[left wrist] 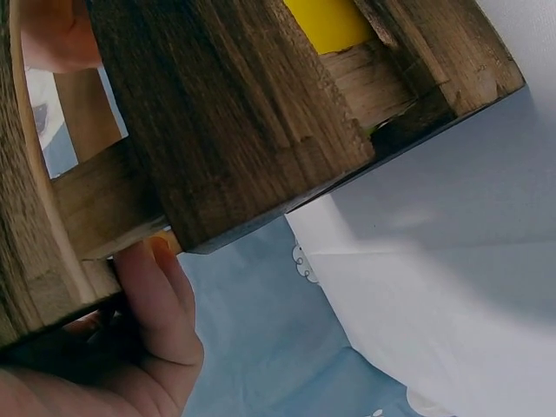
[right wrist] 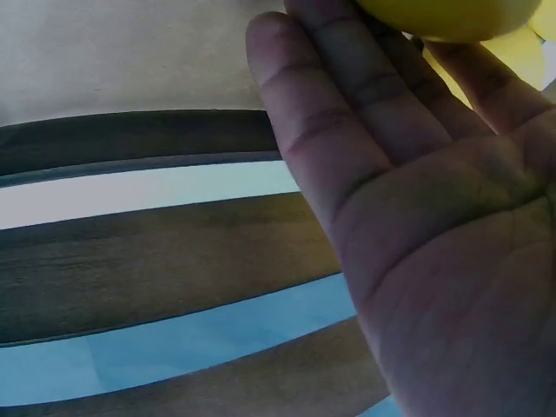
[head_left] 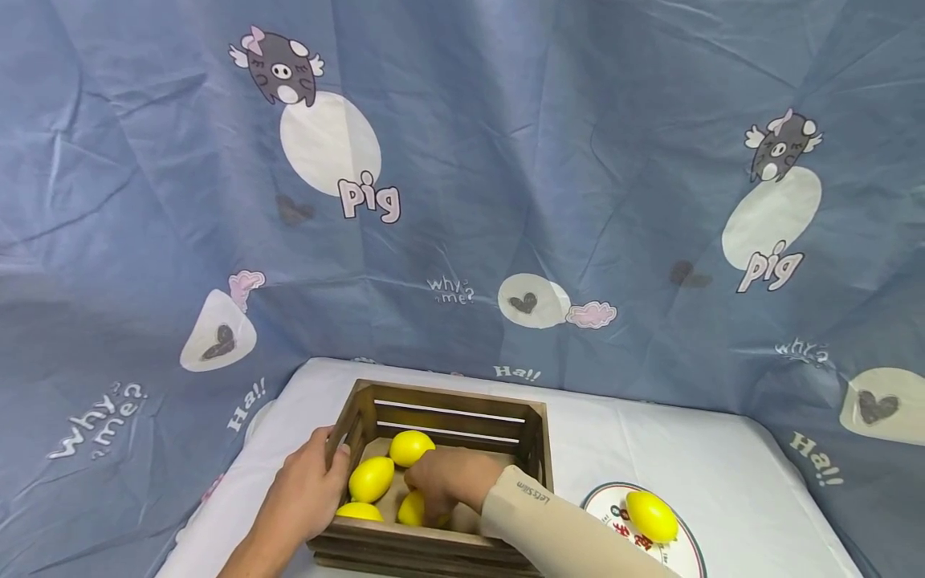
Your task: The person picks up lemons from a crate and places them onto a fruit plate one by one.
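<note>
"lemons [head_left: 372,479], at least four of them, lying in the wooden crate [head_left: 405,539], and there's a busy scene around them!"

"look at the left grip [head_left: 311,490], curled round the crate's left side wall. why there?"

"to steady it, i'd say. with the other arm reaching inside, a slatted box could slide on that white-clothed surface [head_left: 730,466], so one side gets anchored."

"now the right grip [head_left: 457,480]: in over the wall, knuckles up, right at the front lemon [head_left: 410,509]. is it pinching?"

"can't tell! the right wrist view gives us palm and fingers up against yellow rind, but the thumb is out of sight, so no call on whether it's clasped."

"reaching from above makes sense, though. the walls stand higher than the fruit, so over the top looks like the free way in."

"and out on the right, a lone lemon [head_left: 652,516] rests on the printed plate [head_left: 682,554], just beyond the sleeve [head_left: 556,522]."

"handy spot for that arm, and the plate probably helps too: rounded fruit could roll on bare cloth."
</note>
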The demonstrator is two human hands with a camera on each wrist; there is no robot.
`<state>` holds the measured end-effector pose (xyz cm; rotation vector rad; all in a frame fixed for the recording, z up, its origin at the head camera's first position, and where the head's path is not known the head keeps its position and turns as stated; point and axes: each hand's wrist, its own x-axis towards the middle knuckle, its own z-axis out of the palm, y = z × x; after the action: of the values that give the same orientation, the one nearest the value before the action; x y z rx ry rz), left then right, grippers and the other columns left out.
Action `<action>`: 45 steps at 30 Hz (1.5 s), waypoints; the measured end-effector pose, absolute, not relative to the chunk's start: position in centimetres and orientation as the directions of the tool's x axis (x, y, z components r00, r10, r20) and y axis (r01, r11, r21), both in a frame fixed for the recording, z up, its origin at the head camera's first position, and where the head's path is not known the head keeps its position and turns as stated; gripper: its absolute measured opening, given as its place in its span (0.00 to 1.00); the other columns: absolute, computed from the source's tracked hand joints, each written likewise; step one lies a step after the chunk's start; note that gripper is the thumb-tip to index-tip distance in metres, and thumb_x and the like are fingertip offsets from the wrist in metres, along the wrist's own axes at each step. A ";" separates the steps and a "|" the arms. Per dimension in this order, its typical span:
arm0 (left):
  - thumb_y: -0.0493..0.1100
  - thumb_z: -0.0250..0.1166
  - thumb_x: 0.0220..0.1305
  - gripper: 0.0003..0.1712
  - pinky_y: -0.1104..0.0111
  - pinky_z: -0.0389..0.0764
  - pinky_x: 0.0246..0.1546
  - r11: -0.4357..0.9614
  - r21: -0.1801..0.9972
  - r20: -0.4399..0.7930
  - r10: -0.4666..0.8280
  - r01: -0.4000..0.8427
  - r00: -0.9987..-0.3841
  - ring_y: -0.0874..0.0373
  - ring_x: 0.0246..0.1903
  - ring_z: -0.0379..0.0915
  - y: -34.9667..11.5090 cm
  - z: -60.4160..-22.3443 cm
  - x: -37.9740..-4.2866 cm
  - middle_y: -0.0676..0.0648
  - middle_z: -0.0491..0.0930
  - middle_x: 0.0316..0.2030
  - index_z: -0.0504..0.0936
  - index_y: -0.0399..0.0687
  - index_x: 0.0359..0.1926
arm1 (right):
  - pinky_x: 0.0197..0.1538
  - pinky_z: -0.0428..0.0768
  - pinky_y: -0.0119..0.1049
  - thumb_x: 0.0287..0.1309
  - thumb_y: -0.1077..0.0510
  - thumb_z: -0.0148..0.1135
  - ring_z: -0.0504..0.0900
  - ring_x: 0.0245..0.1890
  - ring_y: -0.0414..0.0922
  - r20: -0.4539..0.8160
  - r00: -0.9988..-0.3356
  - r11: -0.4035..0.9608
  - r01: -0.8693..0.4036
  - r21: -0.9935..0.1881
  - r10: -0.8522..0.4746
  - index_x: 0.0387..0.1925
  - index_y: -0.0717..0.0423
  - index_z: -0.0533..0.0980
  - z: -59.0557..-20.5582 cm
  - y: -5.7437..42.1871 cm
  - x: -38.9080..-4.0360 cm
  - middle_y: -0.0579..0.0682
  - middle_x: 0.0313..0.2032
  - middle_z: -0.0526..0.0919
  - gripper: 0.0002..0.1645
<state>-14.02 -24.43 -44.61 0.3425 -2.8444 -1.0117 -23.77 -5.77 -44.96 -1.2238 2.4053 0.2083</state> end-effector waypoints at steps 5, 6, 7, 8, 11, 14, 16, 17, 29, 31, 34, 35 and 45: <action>0.49 0.50 0.81 0.30 0.38 0.79 0.51 0.746 0.641 0.005 -0.240 -0.182 -0.971 0.32 0.55 0.79 -24.4 -44.6 -14.2 0.29 0.79 0.59 0.67 0.31 0.72 | 0.33 0.76 0.34 0.53 0.48 0.82 0.74 0.28 0.38 -0.400 -0.512 0.581 -0.812 -0.064 -0.760 0.38 0.42 0.79 -44.3 -5.8 -23.6 0.37 0.29 0.76 0.18; 0.49 0.50 0.81 0.30 0.38 0.79 0.52 0.746 0.640 0.002 -0.241 -0.183 -0.971 0.31 0.56 0.79 -24.5 -44.6 -14.2 0.28 0.79 0.59 0.66 0.31 0.72 | 0.34 0.76 0.34 0.53 0.47 0.81 0.75 0.28 0.38 -0.392 -0.507 0.573 -0.817 -0.065 -0.768 0.38 0.42 0.79 -44.1 -5.8 -23.5 0.37 0.29 0.76 0.18; 0.49 0.50 0.81 0.30 0.37 0.78 0.52 0.747 0.639 -0.001 -0.241 -0.186 -0.971 0.31 0.56 0.78 -24.5 -44.6 -14.2 0.28 0.78 0.60 0.66 0.31 0.72 | 0.34 0.76 0.34 0.53 0.46 0.81 0.75 0.28 0.37 -0.383 -0.504 0.566 -0.822 -0.063 -0.774 0.39 0.42 0.79 -44.0 -5.8 -23.5 0.37 0.28 0.76 0.18; 0.49 0.50 0.81 0.31 0.37 0.78 0.53 0.747 0.637 -0.004 -0.242 -0.189 -0.970 0.30 0.57 0.78 -24.5 -44.6 -14.2 0.28 0.78 0.60 0.66 0.31 0.72 | 0.34 0.76 0.34 0.53 0.46 0.81 0.75 0.28 0.37 -0.375 -0.500 0.558 -0.827 -0.061 -0.781 0.39 0.42 0.79 -43.8 -5.8 -23.4 0.37 0.28 0.76 0.18; 0.50 0.50 0.81 0.31 0.36 0.77 0.54 0.751 0.631 -0.012 -0.243 -0.195 -0.970 0.29 0.58 0.77 -24.7 -44.6 -14.3 0.27 0.77 0.61 0.65 0.31 0.73 | 0.34 0.75 0.33 0.53 0.45 0.81 0.75 0.28 0.37 -0.350 -0.494 0.545 -0.836 -0.058 -0.796 0.42 0.42 0.81 -43.1 -5.8 -23.4 0.37 0.28 0.77 0.19; 0.50 0.50 0.81 0.32 0.36 0.76 0.54 0.750 0.630 -0.020 -0.244 -0.201 -0.970 0.28 0.58 0.76 -24.8 -44.5 -14.2 0.27 0.76 0.62 0.64 0.32 0.73 | 0.33 0.75 0.33 0.53 0.44 0.80 0.75 0.28 0.37 -0.333 -0.491 0.540 -0.839 -0.067 -0.805 0.48 0.42 0.82 -42.4 -5.7 -23.3 0.37 0.29 0.77 0.23; 0.50 0.50 0.81 0.32 0.36 0.76 0.55 0.750 0.630 -0.021 -0.245 -0.203 -0.969 0.28 0.59 0.76 -24.8 -44.5 -14.2 0.26 0.76 0.62 0.64 0.32 0.73 | 0.33 0.76 0.33 0.54 0.43 0.79 0.75 0.28 0.37 -0.323 -0.480 0.528 -0.846 -0.074 -0.816 0.53 0.42 0.82 -42.0 -5.6 -23.2 0.37 0.30 0.77 0.25; 0.50 0.50 0.81 0.32 0.36 0.76 0.55 0.750 0.629 -0.022 -0.246 -0.205 -0.969 0.28 0.59 0.76 -24.8 -44.5 -14.2 0.26 0.76 0.62 0.64 0.32 0.73 | 0.34 0.76 0.33 0.55 0.43 0.79 0.75 0.28 0.37 -0.319 -0.473 0.520 -0.850 -0.080 -0.821 0.54 0.41 0.82 -41.8 -5.5 -23.2 0.37 0.31 0.77 0.26; 0.51 0.49 0.82 0.32 0.36 0.77 0.53 0.748 0.631 -0.042 -0.234 -0.208 -0.971 0.29 0.58 0.76 -25.1 -44.7 -14.2 0.26 0.76 0.62 0.64 0.32 0.74 | 0.34 0.75 0.30 0.59 0.40 0.76 0.75 0.30 0.35 -0.235 -0.425 0.450 -0.891 -0.063 -0.874 0.58 0.42 0.79 -39.8 -4.1 -21.9 0.40 0.38 0.79 0.28; 0.51 0.49 0.82 0.32 0.36 0.76 0.54 0.750 0.627 -0.046 -0.234 -0.210 -0.971 0.28 0.59 0.76 -25.1 -44.7 -14.2 0.26 0.76 0.62 0.63 0.31 0.74 | 0.33 0.75 0.30 0.59 0.39 0.75 0.74 0.29 0.35 -0.221 -0.423 0.446 -0.893 -0.062 -0.878 0.57 0.42 0.79 -39.5 -4.0 -21.7 0.40 0.38 0.79 0.28; 0.51 0.49 0.82 0.33 0.36 0.76 0.54 0.751 0.626 -0.043 -0.235 -0.209 -0.971 0.28 0.58 0.76 -25.1 -44.7 -14.2 0.26 0.76 0.62 0.63 0.30 0.73 | 0.31 0.73 0.30 0.58 0.38 0.75 0.73 0.27 0.35 -0.195 -0.433 0.452 -0.890 -0.060 -0.880 0.56 0.42 0.79 -39.2 -3.6 -21.4 0.40 0.36 0.78 0.28; 0.50 0.50 0.82 0.32 0.36 0.76 0.54 0.752 0.626 -0.042 -0.235 -0.209 -0.971 0.28 0.58 0.76 -25.1 -44.7 -14.1 0.26 0.76 0.61 0.63 0.30 0.73 | 0.30 0.73 0.29 0.58 0.37 0.75 0.73 0.27 0.34 -0.184 -0.438 0.455 -0.889 -0.059 -0.880 0.56 0.42 0.79 -39.1 -3.4 -21.3 0.39 0.36 0.78 0.28; 0.49 0.50 0.81 0.32 0.35 0.77 0.53 0.758 0.628 -0.014 -0.216 -0.176 -0.976 0.28 0.58 0.76 -24.6 -44.5 -14.1 0.25 0.76 0.61 0.64 0.28 0.72 | 0.27 0.70 0.28 0.59 0.35 0.72 0.70 0.24 0.33 -0.058 -0.485 0.488 -0.870 -0.076 -0.873 0.51 0.45 0.79 -38.5 -0.5 -20.3 0.38 0.33 0.74 0.26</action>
<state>-14.07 -24.63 -44.53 0.3229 -2.8891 -1.0235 -20.28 -0.55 -38.50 -1.5451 2.6321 -0.0550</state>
